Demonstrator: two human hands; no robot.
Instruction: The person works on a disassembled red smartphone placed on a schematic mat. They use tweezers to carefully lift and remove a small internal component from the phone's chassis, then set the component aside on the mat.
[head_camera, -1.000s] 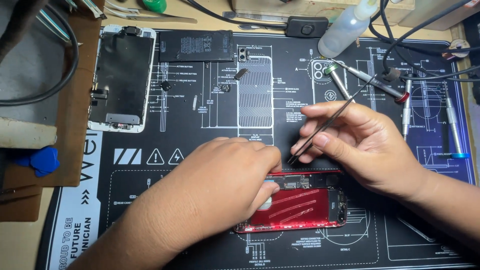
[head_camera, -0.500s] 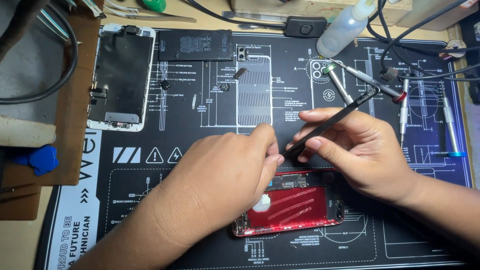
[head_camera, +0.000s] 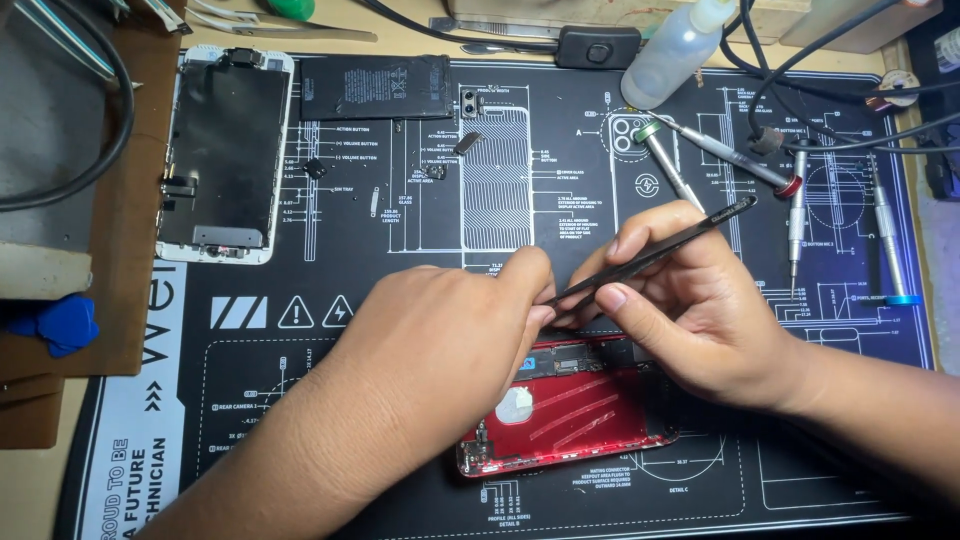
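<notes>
Left hand: the left hand (head_camera: 450, 345) lies palm down over the left part of the red phone (head_camera: 570, 415), fingers curled together; fingertips pinch at the phone's top edge, where they meet the tweezers' tip. What they pinch is hidden.
Right hand: the right hand (head_camera: 690, 305) is clamped on the tweezers (head_camera: 660, 255), thumb and forefinger squeezing the shaft.
Tweezers: black, slanting up and away from the right hand's knuckles; the tip sits between the two hands.
Phone: an opened red shell, flat on the mat (head_camera: 300, 400), under both hands, its lower right end showing below the right wrist.
Beyond the right hand: two screwdrivers (head_camera: 720, 150), a plastic bottle (head_camera: 675, 55), cables.
Beyond the left hand: a battery (head_camera: 375, 87), and a detached screen (head_camera: 222, 155) well apart to the far left.
Far left of the left hand: blue picks (head_camera: 60, 322) at the mat's edge.
</notes>
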